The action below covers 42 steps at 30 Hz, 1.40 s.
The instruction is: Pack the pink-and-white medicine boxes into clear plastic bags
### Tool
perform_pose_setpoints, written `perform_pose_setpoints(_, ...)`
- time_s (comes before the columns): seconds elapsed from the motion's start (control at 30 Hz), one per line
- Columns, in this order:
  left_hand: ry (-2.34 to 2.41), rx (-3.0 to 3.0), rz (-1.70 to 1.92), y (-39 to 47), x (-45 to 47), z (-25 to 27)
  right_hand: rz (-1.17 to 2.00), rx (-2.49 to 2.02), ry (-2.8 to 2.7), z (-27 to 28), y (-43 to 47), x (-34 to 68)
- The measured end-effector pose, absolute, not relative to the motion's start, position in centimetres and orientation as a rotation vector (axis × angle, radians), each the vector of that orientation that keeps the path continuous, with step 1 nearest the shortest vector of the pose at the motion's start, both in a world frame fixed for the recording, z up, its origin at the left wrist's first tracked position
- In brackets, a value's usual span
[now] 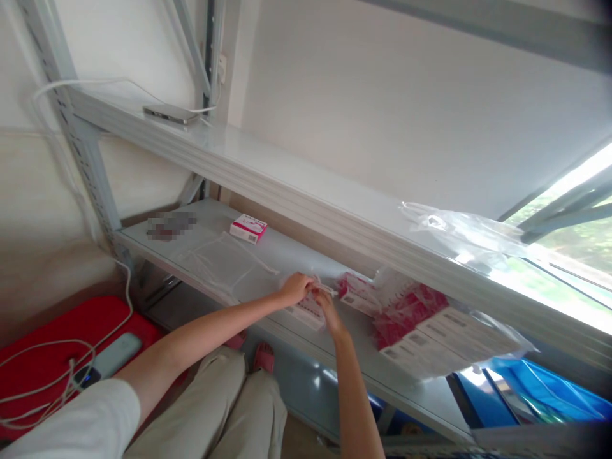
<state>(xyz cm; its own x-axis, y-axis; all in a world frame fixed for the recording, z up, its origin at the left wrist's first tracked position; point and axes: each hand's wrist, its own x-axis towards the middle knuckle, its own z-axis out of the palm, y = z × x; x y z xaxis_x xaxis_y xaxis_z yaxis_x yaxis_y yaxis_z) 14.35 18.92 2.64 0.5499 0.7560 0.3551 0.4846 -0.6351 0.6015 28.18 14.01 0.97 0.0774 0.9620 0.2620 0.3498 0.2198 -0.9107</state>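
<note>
We have both hands together over the lower shelf (282, 261), in front of us. Our left hand (297, 288) and our right hand (327, 303) meet at the upper edge of a small plastic bag (310, 317), clear, with a pale box inside it. The fingers of each hand are bent and drawn nearly closed, pinching the plastic; they overlap so closely that we cannot tell every fingertip apart. The small plastic bag rests on the shelf near its front edge, just below our hands.

To the left of it we see a flat bag (224, 261), also clear, lying on the shelf, and behind that a pink and white box (248, 228). Farther left, something is blurred out, and we cannot tell what it is. To the right of our hands, pink boxes (358, 294) lie beside a large bag (430, 328) packed with rows of pink and white boxes.

On the upper shelf (296, 172) above, a thin dark device (171, 114) lies at the left end with a white cable (115, 81) near it, and a crumpled bag (459, 229) lies at the right. Low on our left, more cable lies across a red surface (119, 312).
</note>
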Motion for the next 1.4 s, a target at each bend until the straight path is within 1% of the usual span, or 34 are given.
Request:
perform_pose_setpoints(0.13, 0.903, 2.379, 0.846, 18.6, 14.7, 2.0, 0.664, -1.331, -1.196, 0.8, 14.0, 27.4)
perform_pose_setpoints(0.23, 0.706, 2.278, 0.853, 18.8, 15.1, 1.7, 0.600, -1.364, -0.956, 0.5, 14.7, 26.7)
perform_pose_setpoints(0.33, 0.638, 2.063, 0.757, 19.5, 15.1, 1.6, 0.642, -1.333, -0.883, 0.6, 14.7, 26.6)
perform_pose_setpoints(0.43, 0.583, 1.733, 0.651, 20.4, 14.3, 2.1, 0.731, -1.258, -1.044, 1.1, 13.9, 27.3)
perform_pose_setpoints(0.5, 0.541, 1.603, 0.606, 20.8, 13.7, 2.4, 0.700, -1.236, -1.284, 1.8, 13.4, 28.2)
perform_pose_setpoints(0.6, 0.517, 1.532, 0.580, 21.4, 13.0, 2.7, 0.468, -1.246, -1.604, 3.0, 13.1, 29.9)
perform_pose_setpoints(0.77, 0.538, 1.481, 0.670, 22.7, 13.0, 2.3, 0.047, -1.378, -1.952, 4.1, 13.0, 30.9)
perform_pose_setpoints(0.87, 0.531, 1.640, 0.638, 23.5, 13.8, 1.9, -0.156, -1.449, -2.006, 3.8, 13.0, 30.0)
perform_pose_setpoints(0.93, 0.498, 1.810, 0.658, 23.7, 14.3, 1.8, -0.230, -1.444, -1.990, 3.3, 13.0, 29.1)
perform_pose_setpoints(1.07, 0.577, 2.100, 0.822, 23.5, 14.5, 1.9, -0.250, -1.443, -1.858, 2.6, 13.5, 28.3)
perform_pose_setpoints(1.2, 0.670, 2.388, 1.032, 23.2, 12.4, 2.8, -0.225, -1.520, -1.619, 2.1, 13.3, 29.2)
perform_pose_setpoints(1.33, 0.602, 2.878, 0.896, 23.1, 8.6, 3.1, -0.304, -1.689, -1.443, 0.7, 11.5, 31.1)
perform_pose_setpoints(1.4, 0.566, 3.012, 0.795, 22.9, 7.1, 2.6, -0.348, -1.739, -1.426, -0.4, 10.3, 32.0)
